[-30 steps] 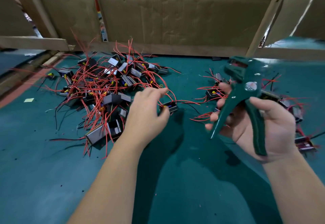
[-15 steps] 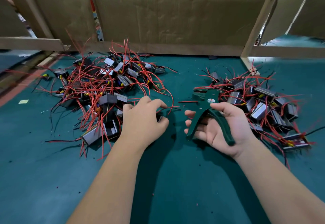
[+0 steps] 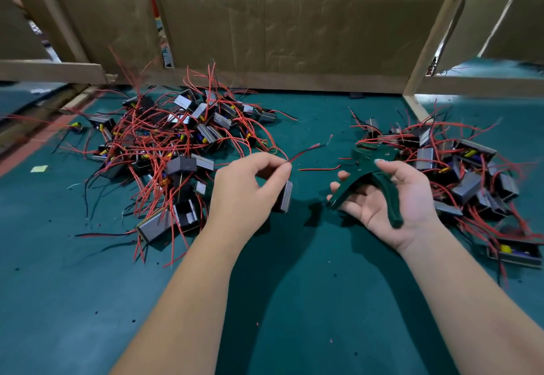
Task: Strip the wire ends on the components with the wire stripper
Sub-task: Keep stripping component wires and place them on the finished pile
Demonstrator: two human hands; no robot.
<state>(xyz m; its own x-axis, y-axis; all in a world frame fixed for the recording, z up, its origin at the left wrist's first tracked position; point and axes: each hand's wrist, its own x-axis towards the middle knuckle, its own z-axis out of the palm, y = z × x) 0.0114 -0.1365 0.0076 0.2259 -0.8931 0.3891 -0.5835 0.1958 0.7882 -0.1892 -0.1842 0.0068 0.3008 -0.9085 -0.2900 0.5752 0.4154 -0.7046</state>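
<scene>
**Both hands loaded over the green desk, stripper handles spread**

The left hand (image 3: 247, 189) is held out with its back turned up and the wrist nearly straight, just beside the big tangle of the left pile (image 3: 164, 145). Its grip is clenched on one component (image 3: 285, 198), a small dark block with a grey edge that shows below the curled fingers. Thumb and forefinger pinch that block's red wire (image 3: 306, 150), which runs up and to the right with its free end in the air. A second red lead (image 3: 319, 168) shows in the gap between the hands; I cannot tell what it is joined to.

The right hand (image 3: 391, 198) is palm up, with the forearm coming in from the lower right. The wire stripper (image 3: 365, 156), dark green, lies across the palm. Its head points away from the person, towards the red wire, but stays apart from it. The thumb rests on top near the pivot, one handle runs down across the heel of the palm, and the other lies over the loosely curled fingers. So this grip grasps the tool with the handles splayed.

The right pile (image 3: 459, 174) of components sits just behind that hand. Both piles rest on the desk (image 3: 294, 301), with cardboard sheets (image 3: 294, 27) and a wooden frame (image 3: 435, 39) standing behind.
</scene>
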